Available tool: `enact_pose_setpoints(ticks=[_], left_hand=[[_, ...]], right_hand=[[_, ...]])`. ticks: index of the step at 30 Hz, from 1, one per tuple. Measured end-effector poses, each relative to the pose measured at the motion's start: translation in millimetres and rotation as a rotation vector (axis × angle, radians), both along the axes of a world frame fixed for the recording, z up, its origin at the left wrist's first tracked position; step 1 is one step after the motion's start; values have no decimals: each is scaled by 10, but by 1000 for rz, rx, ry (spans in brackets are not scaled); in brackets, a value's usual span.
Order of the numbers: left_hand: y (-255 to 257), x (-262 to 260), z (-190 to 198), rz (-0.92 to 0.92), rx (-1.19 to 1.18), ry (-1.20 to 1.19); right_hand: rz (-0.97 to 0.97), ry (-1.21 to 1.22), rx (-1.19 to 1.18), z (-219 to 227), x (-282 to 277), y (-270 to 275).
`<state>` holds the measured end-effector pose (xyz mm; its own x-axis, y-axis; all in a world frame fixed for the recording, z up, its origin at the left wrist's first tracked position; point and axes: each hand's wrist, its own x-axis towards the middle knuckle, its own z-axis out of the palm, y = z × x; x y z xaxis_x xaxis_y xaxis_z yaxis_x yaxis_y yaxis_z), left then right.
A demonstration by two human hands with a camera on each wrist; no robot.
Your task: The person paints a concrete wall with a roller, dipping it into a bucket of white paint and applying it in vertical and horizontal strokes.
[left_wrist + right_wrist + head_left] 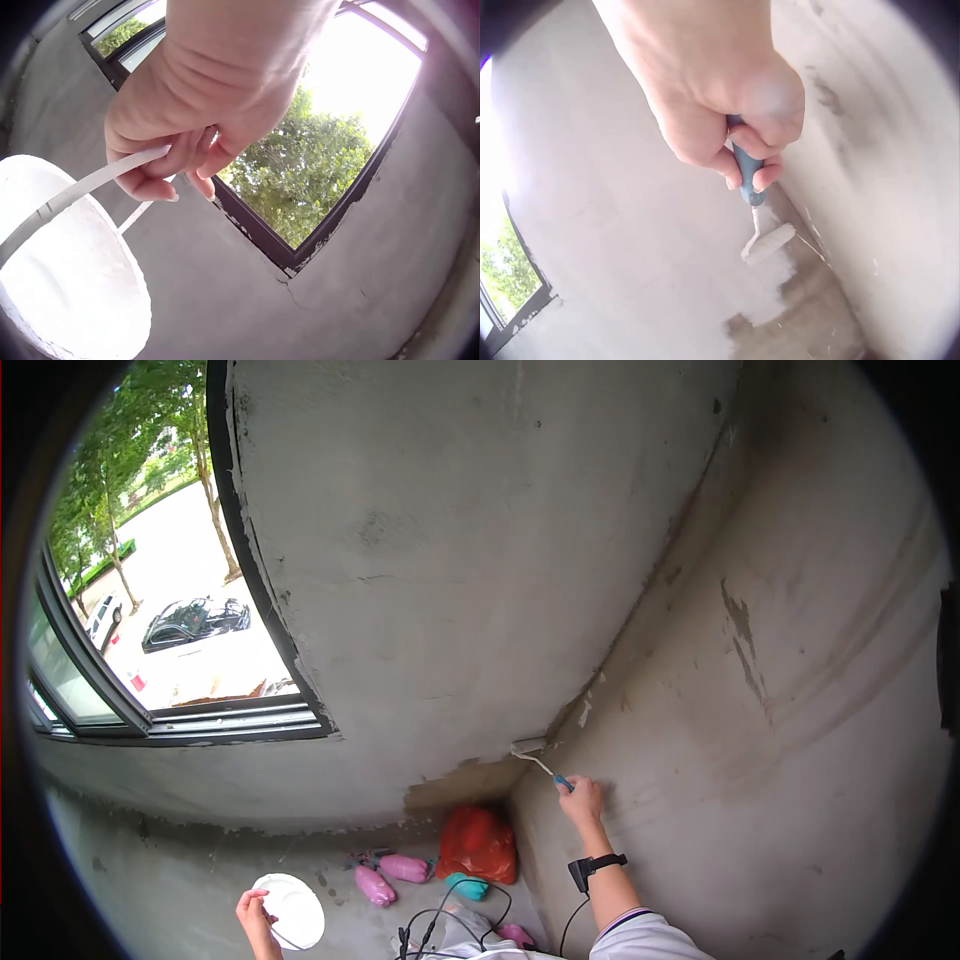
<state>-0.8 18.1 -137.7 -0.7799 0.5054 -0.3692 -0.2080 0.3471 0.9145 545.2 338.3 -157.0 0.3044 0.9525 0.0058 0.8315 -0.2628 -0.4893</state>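
I see my right hand (583, 798) wrapped tight around the blue handle of a small paint roller (769, 241), fingers curled fully round the grip. The roller has a short, pale sleeve caked in light paint, on a thin bent wire that runs back to the handle. Its sleeve sits ahead of and above my fist, pressed against the grey wall (450, 540) right at the inside corner, at the lower edge of the freshly painted patch; below it the plaster is bare and brownish. My left hand (180, 142) hangs low, fingers hooked round the white strap handle of a white bucket (290, 910), which dangles just beneath the fist. On the floor near the corner lie an orange bag (478, 844), pink bundles (390, 875) and a teal one (466, 886). A dark-framed window (180, 715) sits to the left, with trees and cars outside
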Motion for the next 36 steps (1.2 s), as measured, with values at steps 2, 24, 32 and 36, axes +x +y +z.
enact_pose_setpoints(ticks=[2, 24, 32, 36], left_hand=[[-24, -6, 11, 9, 0, 2], [312, 211, 202, -159, -14, 67], [628, 530, 698, -206, 98, -112], [773, 752, 1078, -254, 255, -193]], right_hand=[[5, -22, -18, -79, -25, -54], [79, 96, 432, 298, 166, -491], [22, 22, 223, 253, -18, -466], [17, -19, 233, 218, -22, -469]])
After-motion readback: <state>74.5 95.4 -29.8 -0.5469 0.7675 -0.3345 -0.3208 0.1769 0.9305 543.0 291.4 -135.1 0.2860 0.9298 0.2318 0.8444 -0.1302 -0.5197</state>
